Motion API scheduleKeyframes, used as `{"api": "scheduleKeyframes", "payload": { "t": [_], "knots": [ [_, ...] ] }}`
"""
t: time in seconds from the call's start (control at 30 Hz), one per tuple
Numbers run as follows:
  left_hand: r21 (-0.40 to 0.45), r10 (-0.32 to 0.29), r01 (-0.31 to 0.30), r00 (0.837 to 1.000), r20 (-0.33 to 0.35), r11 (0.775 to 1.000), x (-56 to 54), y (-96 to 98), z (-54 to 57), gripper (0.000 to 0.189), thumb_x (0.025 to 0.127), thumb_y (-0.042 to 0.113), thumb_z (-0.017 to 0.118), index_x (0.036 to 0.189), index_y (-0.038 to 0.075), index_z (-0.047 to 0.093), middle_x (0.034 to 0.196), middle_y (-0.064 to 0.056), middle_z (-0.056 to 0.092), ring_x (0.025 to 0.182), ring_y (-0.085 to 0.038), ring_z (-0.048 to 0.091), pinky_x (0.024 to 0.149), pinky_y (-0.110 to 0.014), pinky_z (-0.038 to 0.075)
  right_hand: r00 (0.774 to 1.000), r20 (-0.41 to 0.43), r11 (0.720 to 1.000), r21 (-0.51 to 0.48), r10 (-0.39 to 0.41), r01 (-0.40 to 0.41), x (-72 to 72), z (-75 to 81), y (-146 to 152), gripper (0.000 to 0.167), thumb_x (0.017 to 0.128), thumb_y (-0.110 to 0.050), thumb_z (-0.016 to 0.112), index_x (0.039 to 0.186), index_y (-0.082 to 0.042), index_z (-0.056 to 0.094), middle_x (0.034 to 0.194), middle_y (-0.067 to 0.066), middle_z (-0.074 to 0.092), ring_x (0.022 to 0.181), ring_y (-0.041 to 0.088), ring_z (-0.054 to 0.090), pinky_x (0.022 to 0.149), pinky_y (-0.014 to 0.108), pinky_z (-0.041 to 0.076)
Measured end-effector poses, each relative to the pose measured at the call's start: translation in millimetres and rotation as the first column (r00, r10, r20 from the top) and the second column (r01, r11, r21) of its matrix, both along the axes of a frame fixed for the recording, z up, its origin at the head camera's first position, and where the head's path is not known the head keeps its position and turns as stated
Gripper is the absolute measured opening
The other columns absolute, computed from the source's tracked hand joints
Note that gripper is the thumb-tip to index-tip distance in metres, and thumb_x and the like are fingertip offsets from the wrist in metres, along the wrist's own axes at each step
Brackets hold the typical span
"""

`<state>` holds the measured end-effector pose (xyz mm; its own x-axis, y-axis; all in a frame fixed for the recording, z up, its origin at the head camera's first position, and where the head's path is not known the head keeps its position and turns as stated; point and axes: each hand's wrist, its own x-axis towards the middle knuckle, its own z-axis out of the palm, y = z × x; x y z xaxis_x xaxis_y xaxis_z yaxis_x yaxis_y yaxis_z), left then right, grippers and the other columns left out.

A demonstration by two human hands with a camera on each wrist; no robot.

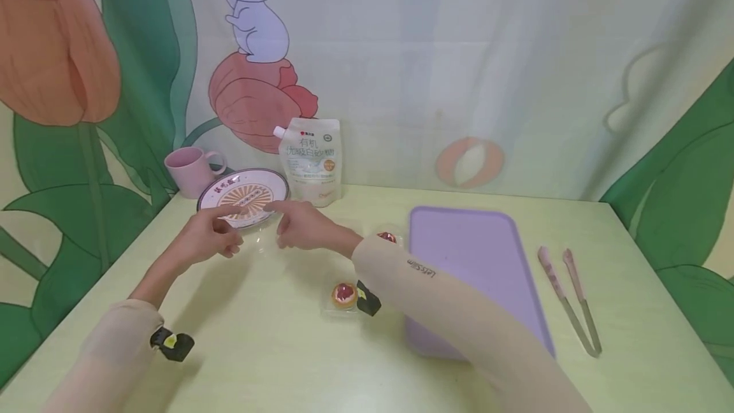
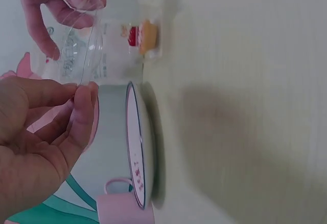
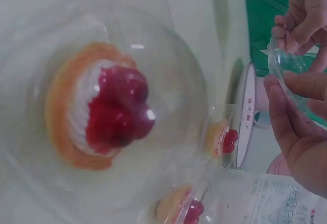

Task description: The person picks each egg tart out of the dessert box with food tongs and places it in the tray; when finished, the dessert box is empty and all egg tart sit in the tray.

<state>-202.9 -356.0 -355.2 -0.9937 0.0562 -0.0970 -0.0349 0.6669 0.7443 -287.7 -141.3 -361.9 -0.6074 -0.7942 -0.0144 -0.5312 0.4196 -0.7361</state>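
Both hands hold a thin clear plastic container (image 2: 82,55) between them, in the air in front of the plate; whether it is a lid or a whole box I cannot tell. My left hand (image 1: 209,232) pinches one edge between thumb and fingers, seen close in the left wrist view. My right hand (image 1: 309,225) pinches the opposite side. Below my right forearm a fruit tart (image 1: 344,295) with red topping and white cream sits in a clear box. Another tart (image 1: 387,236) shows behind that sleeve. The right wrist view shows a third tart (image 3: 219,137) near the plate.
A patterned plate (image 1: 269,178) leans beside a pink mug (image 1: 192,176) at the back left. Next to it stands a white spouted pouch (image 1: 312,164). A purple tray (image 1: 470,253) lies right of centre, with tongs (image 1: 582,308) at its right.
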Motion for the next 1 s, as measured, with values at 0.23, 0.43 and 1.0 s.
{"api": "scheduleKeyframes", "payload": {
  "t": [0.23, 0.43, 1.0],
  "knots": [
    [0.026, -0.039, 0.037, 0.995, 0.092, 0.999, 0.8, -18.1, -14.5, 0.057, 0.095, 0.002, 0.06, 0.146, -0.008, 0.038, 0.089, -0.015, 0.069, 0.074, -0.02, 0.065, 0.072, -0.033, 0.061, 0.988, -0.098, 0.983, 0.152, 0.116, -0.101, -2.3, -10.6, -15.8, 0.069, 0.086, -0.006, 0.075, 0.148, -0.011, 0.045, 0.084, 0.004, 0.074, 0.071, 0.009, 0.064, 0.062, 0.017, 0.049],
    [0.095, -0.061, 0.044, 0.982, 0.18, 0.995, 0.0, -30.8, -23.3, 0.057, 0.096, 0.004, 0.06, 0.148, -0.007, 0.038, 0.091, -0.011, 0.068, 0.078, -0.019, 0.067, 0.076, -0.033, 0.061, 0.965, -0.182, 0.96, 0.239, 0.191, -0.145, -5.6, -17.8, -23.0, 0.07, 0.087, -0.019, 0.078, 0.149, -0.011, 0.045, 0.09, 0.002, 0.073, 0.071, 0.009, 0.065, 0.064, 0.016, 0.049],
    [0.1, -0.053, 0.028, 0.967, 0.251, 0.995, 0.2, -47.1, -41.7, 0.051, 0.094, 0.001, 0.059, 0.143, -0.006, 0.045, 0.085, -0.008, 0.067, 0.076, -0.019, 0.067, 0.073, -0.033, 0.061, 0.985, -0.077, 0.934, 0.336, 0.155, -0.121, 10.9, -25.1, -41.1, 0.072, 0.087, -0.024, 0.079, 0.148, -0.014, 0.044, 0.101, 0.007, 0.07, 0.062, 0.017, 0.068, 0.059, 0.02, 0.052]
  ]
}}
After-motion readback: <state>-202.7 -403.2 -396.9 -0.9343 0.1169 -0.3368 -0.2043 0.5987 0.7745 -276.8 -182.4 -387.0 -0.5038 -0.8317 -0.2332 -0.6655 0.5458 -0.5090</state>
